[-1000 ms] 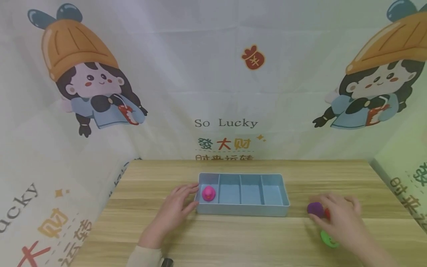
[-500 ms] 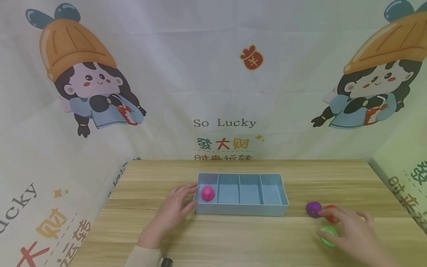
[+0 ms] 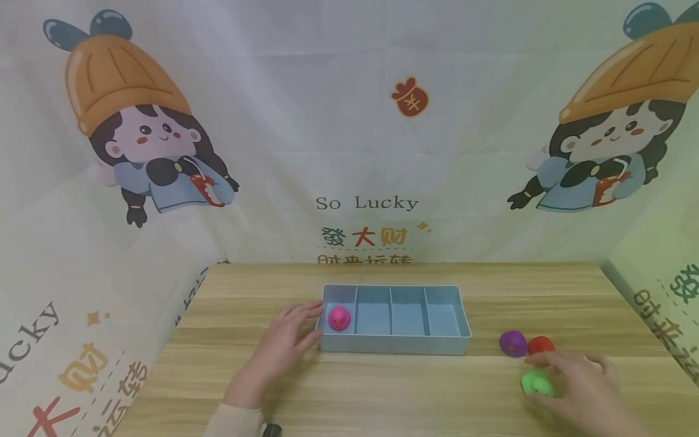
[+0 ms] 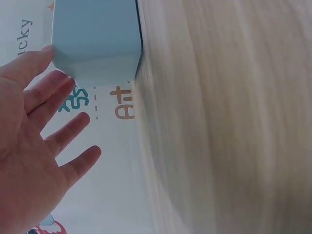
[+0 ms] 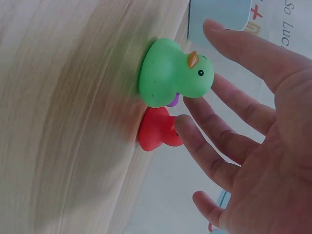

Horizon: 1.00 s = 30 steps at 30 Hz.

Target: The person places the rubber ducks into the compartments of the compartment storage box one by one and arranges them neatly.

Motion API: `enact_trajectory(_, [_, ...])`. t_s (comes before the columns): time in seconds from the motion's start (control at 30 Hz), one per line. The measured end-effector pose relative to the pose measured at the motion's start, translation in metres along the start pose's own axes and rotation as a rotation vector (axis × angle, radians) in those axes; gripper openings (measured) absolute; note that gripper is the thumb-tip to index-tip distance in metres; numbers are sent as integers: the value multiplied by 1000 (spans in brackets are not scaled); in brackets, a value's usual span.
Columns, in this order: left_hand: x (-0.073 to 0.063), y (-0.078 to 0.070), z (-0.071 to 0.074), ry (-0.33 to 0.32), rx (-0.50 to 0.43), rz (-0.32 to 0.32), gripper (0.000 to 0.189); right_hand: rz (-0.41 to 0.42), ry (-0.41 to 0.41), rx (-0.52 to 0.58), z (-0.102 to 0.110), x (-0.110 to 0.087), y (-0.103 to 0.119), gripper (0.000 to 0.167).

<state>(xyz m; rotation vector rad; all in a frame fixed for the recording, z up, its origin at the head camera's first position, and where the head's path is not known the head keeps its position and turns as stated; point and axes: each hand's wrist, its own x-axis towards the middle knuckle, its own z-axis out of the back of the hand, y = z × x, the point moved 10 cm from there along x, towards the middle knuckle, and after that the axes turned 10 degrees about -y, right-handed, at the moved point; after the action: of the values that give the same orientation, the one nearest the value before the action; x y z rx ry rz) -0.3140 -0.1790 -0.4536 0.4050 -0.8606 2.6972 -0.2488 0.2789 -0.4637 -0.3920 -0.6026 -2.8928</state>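
Head view. One blue tray (image 3: 393, 345), four compartments, lower centre of the frame, flat on the tabletop (image 3: 415, 394). One pink duck (image 3: 339, 318), upright in the leftmost compartment, where wall and divider probably kept it from straying. One left hand (image 3: 286, 334), fingers extended, at the tray's left end, apparently to steady it. Lower right: one purple duck (image 3: 513, 343), just beside one red duck (image 3: 541, 345), and nearer the bottom edge one green duck (image 3: 537, 383). One right hand (image 3: 581, 382), thumb and fingers parted about the green duck, seemingly spread to suit its round body. Behind, one printed cloth (image 3: 273, 121).

Left wrist view. Tray end at the upper left; the thumb met its edge, the other fingers fanned out beneath in the frame. Nothing was gripped, as a light brace would require.

Right wrist view. Green duck at centre, upright, between thumb and fingers; whether skin touched it could not be told. Red duck below it, a sliver of purple between. Broad bases presumably kept the ducks standing.
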Motion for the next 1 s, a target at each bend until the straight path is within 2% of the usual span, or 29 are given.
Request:
enact_trajectory(0.47, [0,1,-1,-18,13,-31,47,-2,9,-46,-4,-1,-9,51])
enact_trajectory(0.7, [0,0,1,-14,-3,-16,47,-19,20,-27,-5,-3,-13,50])
enact_trajectory(1.0, [0,-1,1,-21,14,-33,47,-30,35,-23,-6,-5,-17,44])
